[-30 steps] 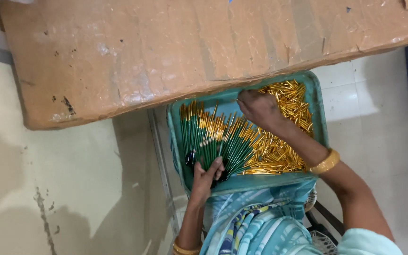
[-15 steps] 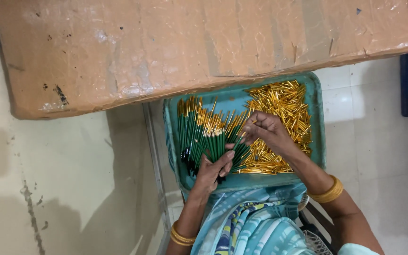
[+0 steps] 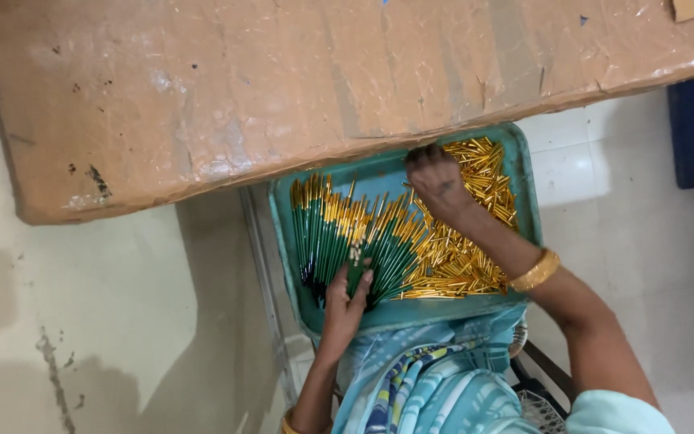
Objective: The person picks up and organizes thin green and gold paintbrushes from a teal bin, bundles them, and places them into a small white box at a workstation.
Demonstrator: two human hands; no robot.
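At the far left there is only pale, stained floor [image 3: 82, 321], and above it a wide board wrapped in brown paper [image 3: 283, 88] reaches across the top of the view, its near edge overhanging the far side of a teal plastic tray [image 3: 524, 161]. The tray sits on the person's lap, over a blue and white patterned cloth [image 3: 435, 378].

In the left half of the tray lies a fanned bundle of thin green sticks with gold caps [image 3: 323, 233], caps pointing to the far edge. The left hand [image 3: 345, 299] rests at the near edge of the tray, fingers curled around the dark lower ends of these sticks, holding a bunch of them.

To the right, a loose heap of small gold tubes [image 3: 459, 265] fills the right half of the tray up to its far right corner. The right hand [image 3: 437, 183] presses down into this heap near the far edge, fingers bent and closed among the tubes; I cannot tell what it grips. A gold bangle [image 3: 535, 271] circles that wrist above the tray's near right side.

At the right edge, a dark blue object [image 3: 688, 137] stands on white tiles.
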